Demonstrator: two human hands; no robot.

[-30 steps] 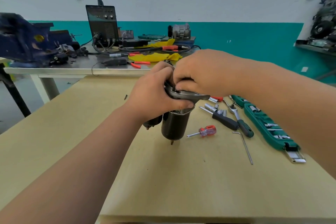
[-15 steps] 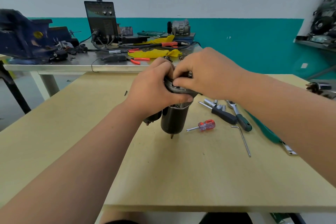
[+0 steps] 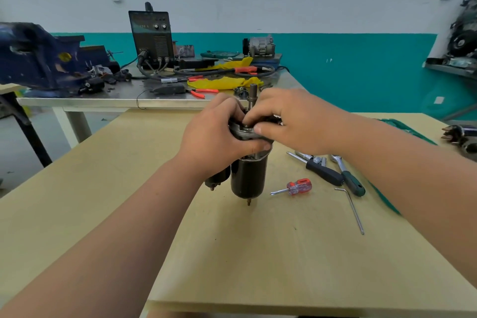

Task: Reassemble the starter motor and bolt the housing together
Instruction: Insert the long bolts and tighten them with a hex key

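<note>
The left hand (image 3: 216,137) grips the upright starter motor (image 3: 249,178) to steady it — the right hand (image 3: 291,119) pinches its top rim, likely seating it.

Starter motor (image 3: 249,178) top beneath left hand (image 3: 211,137), right hand (image 3: 291,121)

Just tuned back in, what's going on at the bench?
A person is holding a starter motor upright at the wooden table. The left hand grips it near the top; the right hand pinches the metal flange beside the shaft. No tool is in hand: the red screwdriver, ratchet and hex key lie alongside.
</note>
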